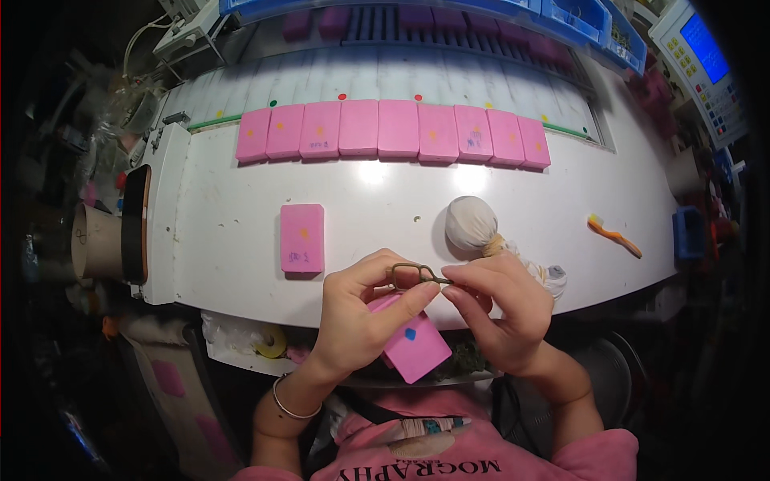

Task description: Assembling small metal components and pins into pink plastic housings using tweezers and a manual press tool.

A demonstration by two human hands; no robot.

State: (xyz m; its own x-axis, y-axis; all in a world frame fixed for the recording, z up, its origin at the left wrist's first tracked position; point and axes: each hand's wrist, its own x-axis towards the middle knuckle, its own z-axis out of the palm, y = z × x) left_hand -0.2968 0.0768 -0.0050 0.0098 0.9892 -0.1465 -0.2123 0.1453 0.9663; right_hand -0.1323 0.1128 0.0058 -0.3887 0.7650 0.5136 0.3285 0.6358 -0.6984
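Note:
My left hand is closed around a pink block with a blue mark on it, held tilted at the table's front edge. Above the block is a small olive-brown open-framed piece with a short stem. Its frame rests at my left thumb and fingers, while the fingertips of my right hand pinch the stem. Just beyond my right hand lies a tied white cloth bundle, its tail partly hidden by that hand. Another pink block lies flat on the table, beyond my left hand.
Several pink blocks stand side by side in a row across the white table. A yellow-orange toothbrush lies at the right. Blue bins and a control panel border the far right; a beige cup-like container is at the left.

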